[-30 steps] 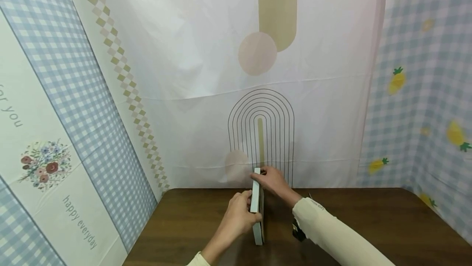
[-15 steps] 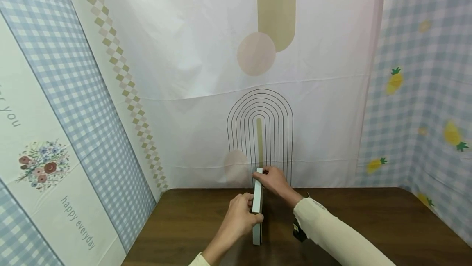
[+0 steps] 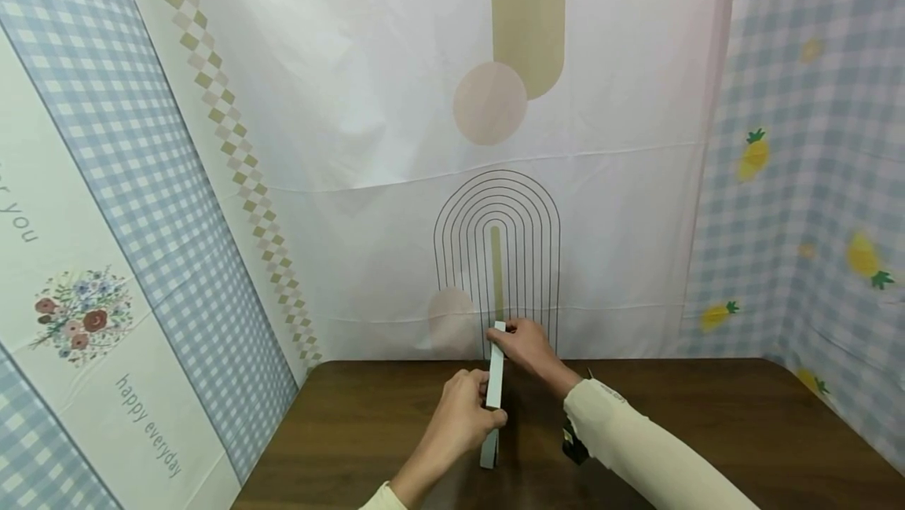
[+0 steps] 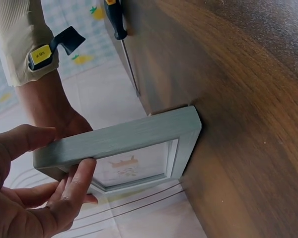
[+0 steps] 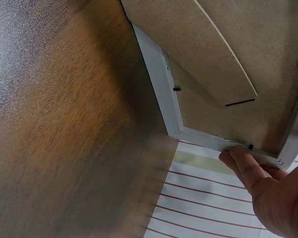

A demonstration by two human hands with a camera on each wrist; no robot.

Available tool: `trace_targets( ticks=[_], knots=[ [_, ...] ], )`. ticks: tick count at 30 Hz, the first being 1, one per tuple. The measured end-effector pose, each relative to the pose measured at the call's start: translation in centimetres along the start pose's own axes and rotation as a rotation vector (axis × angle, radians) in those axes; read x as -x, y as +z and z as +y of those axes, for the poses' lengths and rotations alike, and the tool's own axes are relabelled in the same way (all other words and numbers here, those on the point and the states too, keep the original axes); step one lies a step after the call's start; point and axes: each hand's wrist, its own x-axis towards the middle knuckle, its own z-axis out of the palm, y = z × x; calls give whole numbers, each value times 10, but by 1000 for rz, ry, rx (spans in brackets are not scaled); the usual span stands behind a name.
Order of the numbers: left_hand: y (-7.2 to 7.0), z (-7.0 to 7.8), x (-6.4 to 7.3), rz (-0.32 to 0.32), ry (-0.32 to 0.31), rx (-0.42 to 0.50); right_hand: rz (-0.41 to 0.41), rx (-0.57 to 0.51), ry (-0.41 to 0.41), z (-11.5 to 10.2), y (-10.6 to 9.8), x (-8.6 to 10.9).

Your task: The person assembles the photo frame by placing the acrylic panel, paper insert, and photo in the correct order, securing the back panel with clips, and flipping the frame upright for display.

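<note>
A pale blue-green picture frame [image 3: 496, 384] stands on edge on the table, seen nearly edge-on in the head view. My left hand [image 3: 459, 412] grips its near upper corner, thumb on one side and fingers on the other. At the far upper end, my right hand [image 3: 525, 345] pinches the frame's edge. The left wrist view shows the frame's front, with a light print [image 4: 125, 166] inside. In the right wrist view, the brown backing board [image 5: 213, 114] has a stand flap [image 5: 203, 44] and small dark tabs along the rim.
A screwdriver [image 4: 117, 22] with a black and yellow handle lies on the wooden table [image 3: 368, 416], near its back edge. Behind the table hangs a patterned white cloth [image 3: 368, 258]. A black and yellow device [image 4: 40, 57] is strapped at the right sleeve.
The frame has turned slightly between both hands, its lower near end swinging left. Its back face, visible in the head view earlier, is now out of sight there. Both hands keep their hold.
</note>
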Motion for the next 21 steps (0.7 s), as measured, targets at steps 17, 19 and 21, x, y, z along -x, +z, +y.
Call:
trace_targets(
  ticks=[17, 19, 21],
  knots=[
    [4, 2, -2, -10, 7, -50, 48, -28, 80, 5, -2, -4],
    [5, 2, -2, -6, 19, -60, 48, -29, 86, 5, -3, -3],
    [6, 2, -2, -4, 27, -63, 49, -25, 88, 6, -4, -2]
  ],
)
